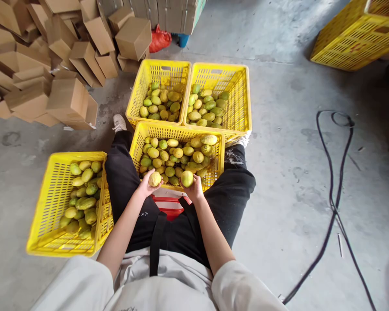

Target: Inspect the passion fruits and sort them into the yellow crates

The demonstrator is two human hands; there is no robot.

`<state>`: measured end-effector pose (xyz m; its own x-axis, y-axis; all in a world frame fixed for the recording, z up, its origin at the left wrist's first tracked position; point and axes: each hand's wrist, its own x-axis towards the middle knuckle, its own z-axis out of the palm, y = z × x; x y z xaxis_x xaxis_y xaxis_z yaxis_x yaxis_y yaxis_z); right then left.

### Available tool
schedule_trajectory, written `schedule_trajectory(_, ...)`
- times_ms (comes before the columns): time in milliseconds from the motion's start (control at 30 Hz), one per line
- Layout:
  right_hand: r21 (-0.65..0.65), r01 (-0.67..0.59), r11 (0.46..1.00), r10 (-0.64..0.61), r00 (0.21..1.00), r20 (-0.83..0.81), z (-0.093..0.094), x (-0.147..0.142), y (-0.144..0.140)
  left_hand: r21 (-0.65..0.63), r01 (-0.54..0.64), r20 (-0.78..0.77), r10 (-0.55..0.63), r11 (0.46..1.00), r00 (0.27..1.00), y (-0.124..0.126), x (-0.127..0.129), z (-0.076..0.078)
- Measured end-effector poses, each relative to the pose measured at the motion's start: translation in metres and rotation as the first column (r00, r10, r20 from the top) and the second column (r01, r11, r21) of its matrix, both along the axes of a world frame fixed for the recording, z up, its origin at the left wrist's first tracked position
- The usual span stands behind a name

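Fruit rests in each grip, one piece apiece. The left grip curls around a yellow fruit, cradling it from below and from the outer side; the right grip holds a greener fruit in much the same way, its upper face left bare. The two grips are apart from each other at the near edge of the middle crate, with a heap of loose fruit lying just beyond them inside it.

Each held piece sits comfortably within one grip, so I judge it fairly light and manageable single-handed. The skin seems firm and rather smooth (some pieces look mottled, though I cannot tell bruising from natural marking), so a gentle hold should not squash it, yet a hard pinch or a drop could well bruise it. Being rounded, it may roll off flat fingers; the safest hold is probably around the widest part, fingers wrapped beneath and thumb along the flank, rather than at a tapered end.

Farther beyond the grips stand the far left crate and the far right crate, both partly filled with similar fruit. Left of the left grip, outside the person's left leg, stands a side crate holding more.
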<state>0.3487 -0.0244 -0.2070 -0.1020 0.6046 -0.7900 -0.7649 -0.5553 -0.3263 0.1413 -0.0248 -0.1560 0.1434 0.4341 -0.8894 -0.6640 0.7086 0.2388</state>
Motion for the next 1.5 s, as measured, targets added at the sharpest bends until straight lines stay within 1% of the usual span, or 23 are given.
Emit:
schedule_trajectory(67, 0.001, 0.021, 1.000, -0.021, 1.000, 0.021, -0.001, -0.001, 0.000, 0.041, 0.039, -0.039, -0.037, 0.998, 0.999, -0.002, 0.002, -0.002)
schedule_trajectory(133, 0.021, 0.037, 0.999, -0.038, 0.998, 0.046, 0.001, -0.002, -0.001, 0.093, 0.051, -0.052, -0.046, 0.994, 0.998, -0.004, 0.003, -0.005)
schedule_trajectory(200, 0.043, 0.036, 0.998, -0.039, 0.997, 0.074, 0.003, -0.003, -0.002, 0.112, 0.035, -0.048, -0.030, 0.993, 0.998, -0.005, 0.003, -0.006)
schedule_trajectory(267, 0.054, 0.017, 0.998, -0.022, 0.996, 0.081, 0.005, -0.003, -0.004, 0.092, 0.005, -0.041, -0.001, 0.996, 0.999, -0.004, 0.003, -0.006)
schedule_trajectory(367, 0.057, -0.015, 0.998, 0.011, 0.998, 0.062, 0.008, -0.002, -0.004, 0.091, -0.047, -0.024, 0.049, 0.995, 0.998, -0.003, 0.001, -0.005)
schedule_trajectory(467, 0.095, -0.047, 0.994, 0.044, 0.998, 0.039, 0.008, -0.001, -0.004, 0.117, -0.062, -0.035, 0.067, 0.991, 0.997, -0.003, 0.001, -0.004)
schedule_trajectory(600, 0.123, -0.039, 0.992, 0.040, 0.999, -0.002, 0.007, 0.001, -0.003, 0.138, -0.010, -0.068, 0.020, 0.990, 0.997, -0.005, 0.004, -0.004)
schedule_trajectory(667, 0.102, -0.014, 0.995, 0.015, 1.000, -0.011, 0.006, 0.001, -0.003, 0.127, 0.018, -0.055, -0.011, 0.992, 0.998, -0.005, 0.004, -0.005)
schedule_trajectory(733, 0.072, 0.009, 0.997, -0.010, 1.000, 0.017, 0.005, 0.000, -0.003, 0.108, 0.023, -0.029, -0.019, 0.994, 0.999, -0.004, 0.004, -0.004)
schedule_trajectory(800, 0.073, 0.028, 0.997, -0.034, 0.997, 0.072, 0.005, -0.002, -0.003, 0.084, -0.020, -0.004, 0.020, 0.996, 1.000, -0.002, 0.001, -0.004)
schedule_trajectory(867, 0.101, 0.039, 0.994, -0.051, 0.991, 0.122, 0.005, -0.003, -0.003, 0.056, -0.105, 0.003, 0.105, 0.993, 0.994, 0.000, -0.002, -0.005)
schedule_trajectory(967, 0.094, 0.016, 0.995, -0.030, 0.988, 0.148, 0.005, -0.003, -0.004, 0.028, -0.205, -0.013, 0.205, 0.978, 0.979, 0.002, -0.005, -0.006)
schedule_trajectory(1033, 0.061, -0.017, 0.998, 0.009, 0.991, 0.133, 0.004, 0.000, -0.004, 0.048, -0.208, -0.028, 0.209, 0.977, 0.977, 0.002, -0.005, -0.006)
schedule_trajectory(1100, 0.037, -0.038, 0.999, 0.034, 0.994, 0.101, 0.002, 0.002, -0.004, 0.103, -0.183, -0.042, 0.188, 0.978, 0.981, 0.000, -0.004, -0.007)
schedule_trajectory(1167, 0.017, -0.027, 0.999, 0.026, 0.997, 0.067, -0.001, 0.003, -0.003, 0.165, -0.163, -0.049, 0.173, 0.973, 0.984, -0.001, -0.001, -0.007)
schedule_trajectory(1233, -0.027, 0.008, 1.000, -0.007, 0.999, 0.046, -0.003, 0.003, -0.002, 0.195, -0.160, -0.042, 0.171, 0.968, 0.984, -0.002, 0.001, -0.008)
schedule_trajectory(1300, -0.074, 0.045, 0.996, -0.042, 0.998, 0.045, -0.002, 0.003, -0.001, 0.179, -0.187, -0.034, 0.196, 0.966, 0.980, -0.002, 0.001, -0.008)
schedule_trajectory(1367, -0.081, 0.070, 0.994, -0.065, 0.996, 0.059, 0.001, 0.002, -0.001, 0.143, -0.243, -0.059, 0.253, 0.960, 0.966, -0.001, 0.000, -0.009)
schedule_trajectory(1433, -0.049, 0.082, 0.995, -0.078, 0.994, 0.075, 0.004, 0.000, -0.001, 0.107, -0.297, -0.097, 0.307, 0.949, 0.947, 0.000, -0.002, -0.010)
schedule_trajectory(1500, -0.005, 0.068, 0.998, -0.068, 0.993, 0.097, 0.006, -0.001, -0.001, 0.084, -0.324, -0.092, 0.331, 0.942, 0.939, 0.001, -0.004, -0.010)
